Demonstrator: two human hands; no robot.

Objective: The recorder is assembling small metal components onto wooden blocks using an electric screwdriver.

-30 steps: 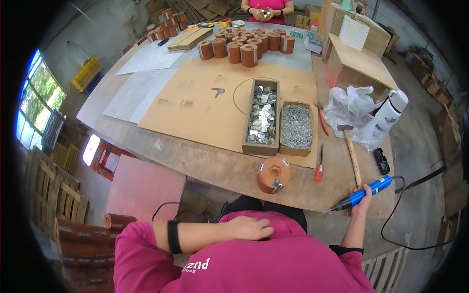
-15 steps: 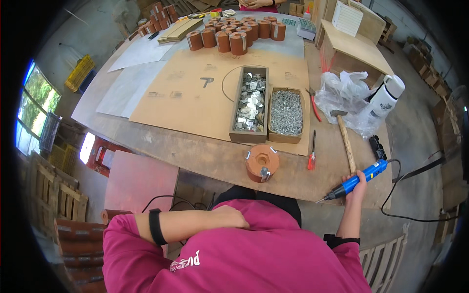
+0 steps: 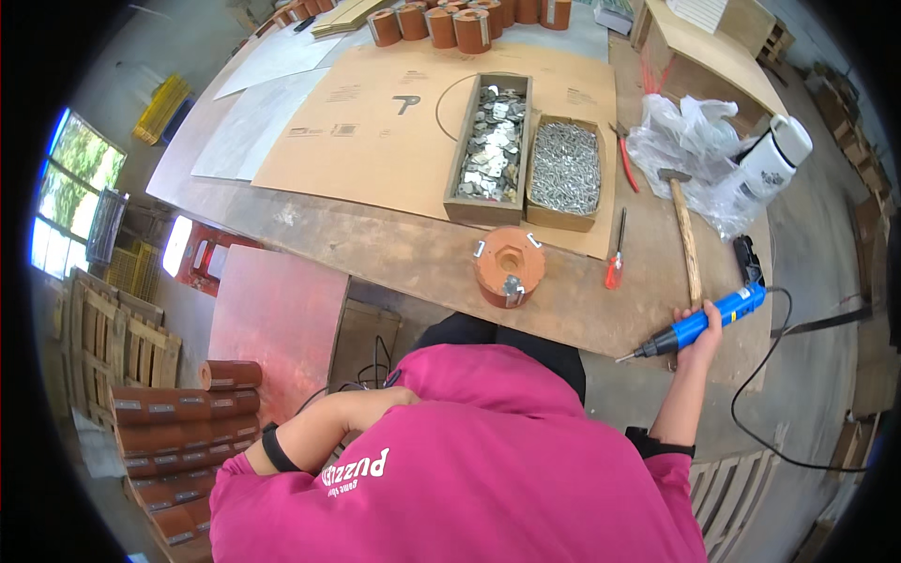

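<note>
Gripping a blue corded electric screwdriver (image 3: 706,321), the right hand (image 3: 699,340) sits at about four o'clock from the middle of the workbench (image 3: 394,249), fingers clenched round the rear half of the tool's barrel, its bit pointing toward eight o'clock just above the bench edge. The black cord (image 3: 765,394) loops off the tool's back end and down past the bench. The left hand (image 3: 389,399) is tucked against the pink shirt (image 3: 488,469) at the belly; whether it holds anything I cannot tell.

At ten o'clock from the tool lies a round terracotta-coloured wooden block (image 3: 508,267) with a hexagonal hole and small metal brackets on its rim. Beyond it, at twelve o'clock, stand two wooden trays, one with flat metal plates (image 3: 491,145), one with screws (image 3: 564,169). A red-handled screwdriver (image 3: 615,263) and a hammer (image 3: 685,235) lie between block and tool.

The screwdriver looks rigid, smooth-cased plastic, fairly light yet nose-heavy, with the cord tugging at its tail; mid-barrel seems the balanced place to grasp. The block appears solid and stiff, best taken by its side wall, clear of the brackets.
</note>
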